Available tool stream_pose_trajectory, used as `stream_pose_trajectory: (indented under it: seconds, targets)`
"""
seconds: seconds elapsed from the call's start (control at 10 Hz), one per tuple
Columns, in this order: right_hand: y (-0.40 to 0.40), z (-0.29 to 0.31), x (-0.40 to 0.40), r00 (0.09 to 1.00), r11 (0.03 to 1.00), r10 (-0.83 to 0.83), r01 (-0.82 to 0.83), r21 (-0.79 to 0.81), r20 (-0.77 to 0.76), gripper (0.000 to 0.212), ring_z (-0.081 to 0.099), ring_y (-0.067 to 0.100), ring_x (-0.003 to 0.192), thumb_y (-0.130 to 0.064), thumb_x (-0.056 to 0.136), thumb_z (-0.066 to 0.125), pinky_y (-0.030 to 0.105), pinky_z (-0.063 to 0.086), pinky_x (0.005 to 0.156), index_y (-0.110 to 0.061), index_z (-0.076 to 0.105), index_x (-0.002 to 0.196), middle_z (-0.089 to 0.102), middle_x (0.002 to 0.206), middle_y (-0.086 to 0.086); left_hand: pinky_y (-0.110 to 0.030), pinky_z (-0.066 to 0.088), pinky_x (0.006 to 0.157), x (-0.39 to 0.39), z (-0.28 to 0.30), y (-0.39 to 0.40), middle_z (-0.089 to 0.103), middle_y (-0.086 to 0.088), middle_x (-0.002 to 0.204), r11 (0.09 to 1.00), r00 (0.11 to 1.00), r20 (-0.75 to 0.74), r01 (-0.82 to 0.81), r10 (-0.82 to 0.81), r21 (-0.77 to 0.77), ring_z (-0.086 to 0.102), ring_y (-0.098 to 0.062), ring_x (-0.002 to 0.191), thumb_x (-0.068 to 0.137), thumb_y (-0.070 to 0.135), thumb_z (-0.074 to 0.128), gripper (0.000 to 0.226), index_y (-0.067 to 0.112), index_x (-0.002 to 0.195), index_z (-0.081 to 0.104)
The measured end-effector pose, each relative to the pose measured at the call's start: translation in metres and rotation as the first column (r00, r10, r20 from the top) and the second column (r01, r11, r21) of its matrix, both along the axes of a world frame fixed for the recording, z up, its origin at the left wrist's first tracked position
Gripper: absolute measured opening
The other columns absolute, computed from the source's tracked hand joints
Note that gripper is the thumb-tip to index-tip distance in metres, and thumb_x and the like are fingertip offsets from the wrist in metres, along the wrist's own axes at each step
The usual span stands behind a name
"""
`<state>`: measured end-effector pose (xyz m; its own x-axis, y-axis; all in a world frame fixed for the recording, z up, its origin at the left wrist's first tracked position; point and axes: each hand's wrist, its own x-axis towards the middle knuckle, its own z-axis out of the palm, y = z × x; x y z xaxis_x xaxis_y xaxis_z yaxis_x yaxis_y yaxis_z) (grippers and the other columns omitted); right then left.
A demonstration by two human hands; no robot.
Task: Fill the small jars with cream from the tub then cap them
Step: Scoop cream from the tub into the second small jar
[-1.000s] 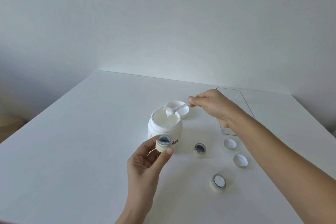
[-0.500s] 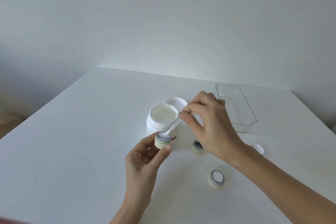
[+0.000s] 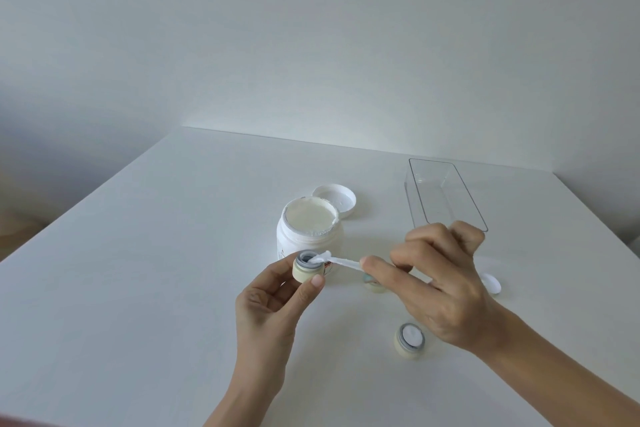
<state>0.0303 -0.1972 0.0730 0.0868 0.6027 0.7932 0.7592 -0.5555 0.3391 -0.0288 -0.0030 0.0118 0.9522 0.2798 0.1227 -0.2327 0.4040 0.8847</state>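
Cream from the wide white plastic tub [image 3: 309,231] had filled one small pale-yellow jar [image 3: 410,340] at five o'clock; none was capped. Your left hand [image 3: 273,302] pinched another small jar [image 3: 307,266] before the tub, while your right hand [image 3: 440,282] gripped a white spoon [image 3: 341,260] tipping cream in.

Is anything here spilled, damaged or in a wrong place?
No spill shows on the table. One odd detail: the foil seal of the cream tub is torn, with ragged scraps around the rim. The tub lid lies behind it, open side up. Nothing else stands out.
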Motion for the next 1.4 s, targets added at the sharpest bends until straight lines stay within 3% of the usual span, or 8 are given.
stream_pose_trajectory:
  seconds: [0.2,0.3,0.5,0.7,0.9,1.2,1.3,1.4]
  targets:
    - [0.002,0.013,0.008,0.997,0.977,-0.067,0.072,0.199,-0.031,0.015,0.045,0.014,0.074,-0.014,0.085,0.07,0.034,0.02,0.074,-0.025,0.063,0.092,0.042,0.082,-0.01,-0.015,0.054,0.077,0.001,-0.001,0.001,0.078,-0.009,0.1,1.0,1.0,-0.019,-0.016,0.017,0.018,0.073,-0.017,0.098,0.074,0.012,0.078,0.032,0.013,0.105,0.075]
    - [0.017,0.026,0.022,0.974,0.944,-0.124,0.175,0.281,-0.189,0.011,0.046,0.017,0.072,-0.025,0.091,0.065,0.034,0.021,0.076,-0.023,0.069,0.082,0.048,0.078,-0.005,-0.016,0.054,0.077,0.0,0.0,0.0,0.078,-0.008,0.101,0.999,1.0,-0.019,-0.012,0.013,0.036,0.073,-0.017,0.098,0.073,0.012,0.077,0.032,0.014,0.105,0.075]
    - [0.062,0.033,0.056,0.835,0.957,-0.259,0.29,-0.012,-0.486,0.017,0.051,0.023,0.083,-0.027,0.087,0.065,0.032,0.017,0.075,-0.017,0.072,0.075,0.05,0.082,0.001,-0.016,0.055,0.077,0.0,0.001,-0.001,0.078,-0.008,0.102,1.0,1.0,0.0,0.0,0.0,0.029,0.074,-0.019,0.099,0.071,0.004,0.082,0.033,0.014,0.102,0.076]
    - [0.086,0.022,0.078,0.741,0.929,-0.366,0.252,-0.272,-0.564,0.027,0.044,0.02,0.096,-0.031,0.097,0.048,0.033,0.014,0.075,-0.021,0.071,0.09,0.05,0.095,-0.001,-0.019,0.056,0.076,0.001,0.0,-0.001,0.077,-0.013,0.103,1.0,1.0,-0.005,-0.01,0.01,0.007,0.073,-0.023,0.098,0.065,0.008,0.081,0.039,0.011,0.103,0.075]
    - [0.081,0.027,0.083,0.506,0.955,-0.278,0.237,-0.178,-0.817,0.032,0.049,0.02,0.089,-0.029,0.095,0.052,0.033,0.018,0.075,-0.009,0.069,0.077,0.059,0.078,-0.002,-0.018,0.056,0.075,0.002,0.0,0.0,0.078,-0.011,0.102,1.0,1.0,-0.005,-0.009,0.009,0.014,0.074,-0.021,0.097,0.065,0.008,0.081,0.038,0.013,0.102,0.075]
    - [0.055,0.035,0.085,0.197,0.904,-0.083,0.427,0.009,-0.977,0.038,0.051,0.009,0.066,-0.027,0.095,0.053,0.035,0.036,0.085,0.007,0.068,0.09,0.056,0.053,-0.017,-0.018,0.056,0.075,0.002,0.0,0.0,0.078,-0.011,0.1,1.0,1.0,-0.014,-0.016,0.017,0.018,0.074,-0.021,0.095,0.065,0.005,0.085,0.039,0.014,0.101,0.076]
    - [0.05,0.034,0.086,0.108,0.884,-0.001,0.464,0.05,-0.994,0.038,0.056,0.009,0.082,-0.027,0.094,0.054,0.038,0.038,0.095,0.008,0.067,0.095,0.058,0.067,-0.022,-0.018,0.056,0.075,0.002,0.0,0.0,0.078,-0.011,0.1,1.0,1.0,-0.02,-0.02,0.02,0.012,0.074,-0.022,0.095,0.063,0.007,0.084,0.039,0.014,0.1,0.076]
    - [0.046,0.036,0.086,0.031,0.87,0.113,0.48,0.113,-0.993,0.03,0.055,0.01,0.095,-0.027,0.093,0.055,0.027,0.04,0.084,-0.003,0.073,0.091,0.06,0.077,-0.023,-0.017,0.056,0.074,0.001,0.0,0.0,0.078,-0.01,0.099,1.0,0.999,-0.02,-0.025,0.026,0.012,0.075,-0.021,0.094,0.062,0.01,0.081,0.038,0.014,0.1,0.076]
